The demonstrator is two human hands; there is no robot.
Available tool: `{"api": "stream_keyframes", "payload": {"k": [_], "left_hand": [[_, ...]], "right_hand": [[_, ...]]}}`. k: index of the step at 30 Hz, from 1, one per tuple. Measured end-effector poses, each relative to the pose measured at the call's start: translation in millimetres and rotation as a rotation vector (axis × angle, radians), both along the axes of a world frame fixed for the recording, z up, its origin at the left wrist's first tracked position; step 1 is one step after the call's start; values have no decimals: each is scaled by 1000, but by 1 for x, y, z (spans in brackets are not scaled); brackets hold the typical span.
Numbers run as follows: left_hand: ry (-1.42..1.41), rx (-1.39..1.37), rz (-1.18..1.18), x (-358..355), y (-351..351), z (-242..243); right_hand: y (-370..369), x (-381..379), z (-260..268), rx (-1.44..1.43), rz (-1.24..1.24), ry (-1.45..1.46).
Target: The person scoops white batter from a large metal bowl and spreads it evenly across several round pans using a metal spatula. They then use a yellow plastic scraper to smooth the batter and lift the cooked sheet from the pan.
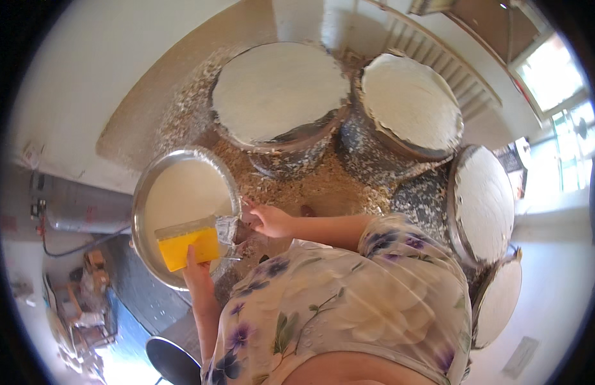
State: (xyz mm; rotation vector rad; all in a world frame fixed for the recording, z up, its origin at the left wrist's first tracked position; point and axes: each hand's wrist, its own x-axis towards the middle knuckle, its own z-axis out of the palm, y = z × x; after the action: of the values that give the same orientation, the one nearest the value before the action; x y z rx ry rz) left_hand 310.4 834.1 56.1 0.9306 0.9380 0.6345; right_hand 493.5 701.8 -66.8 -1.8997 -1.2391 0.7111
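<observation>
My left hand [198,269] grips a yellow plastic scraper [189,249] with a pale, batter-smeared edge. The scraper is held tilted above a wide metal bowl [139,202] of cream-coloured batter [187,192]. A crumpled-looking silvery piece [226,229] sits at the bowl's right rim, beside the scraper. Just right of that rim is my right hand [272,222], its fingers pointing towards the bowl. Whether it holds something there cannot be made out. Ahead stands a large round griddle [280,91] coated with a pale batter layer, its dark surface bare along the near edge.
More round griddles with pale layers curve along the right: one [413,101] beside the first, another [485,207], and a lower one [497,301]. Dried flakes litter the floor [345,180] between their bases. A gas cylinder [90,207] with a hose lies left; a dark bucket [170,358] is below.
</observation>
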Motion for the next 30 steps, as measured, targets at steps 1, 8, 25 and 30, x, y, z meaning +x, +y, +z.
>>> {"api": "stream_keyframes", "payload": {"k": [1,8,25,30], "left_hand": [[28,35,-66,10,-7,-1],[251,519,-791,76,-89,6],[255,96,-1084,253,-148,-19],[292,180,-1171,314,-181,-2]], "right_hand": [[-11,-4,21,156,-15,-96],[-63,-19,116,289,-265,-483],[-390,223,-28,331,-1750,321],[-382,224,5,-281,-1110,-369]]}}
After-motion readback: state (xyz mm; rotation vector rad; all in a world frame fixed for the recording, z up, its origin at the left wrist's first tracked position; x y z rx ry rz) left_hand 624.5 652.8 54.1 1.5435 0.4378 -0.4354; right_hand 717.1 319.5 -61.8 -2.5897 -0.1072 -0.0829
